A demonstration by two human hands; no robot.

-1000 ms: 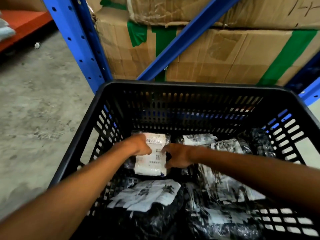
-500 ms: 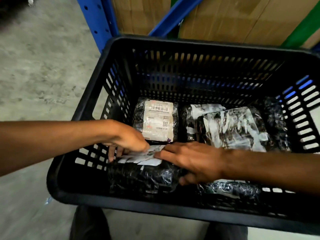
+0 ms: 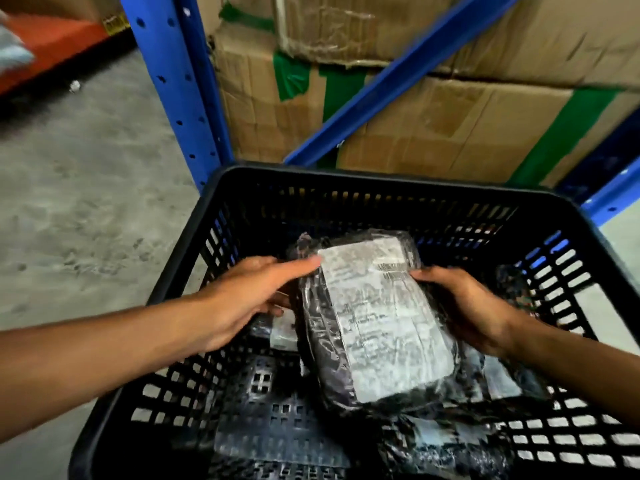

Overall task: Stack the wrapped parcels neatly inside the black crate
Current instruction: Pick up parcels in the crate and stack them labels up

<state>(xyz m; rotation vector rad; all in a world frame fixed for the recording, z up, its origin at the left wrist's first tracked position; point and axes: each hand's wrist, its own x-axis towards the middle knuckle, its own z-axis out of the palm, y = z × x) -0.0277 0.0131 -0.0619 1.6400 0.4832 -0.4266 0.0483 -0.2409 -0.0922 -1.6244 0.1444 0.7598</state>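
Head view: two hands, left hand and right hand, hold one parcel.

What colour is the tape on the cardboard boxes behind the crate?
Green tape, seen in the head view.

The print on the white label of the held parcel is smeared by motion and cannot be read. That parcel covers most of the parcels below it; a smaller one shows only a corner beside the left hand. The left fingers partly vanish under the wrap. The black crate is cut off by the lower edge, both forearms by the sides.
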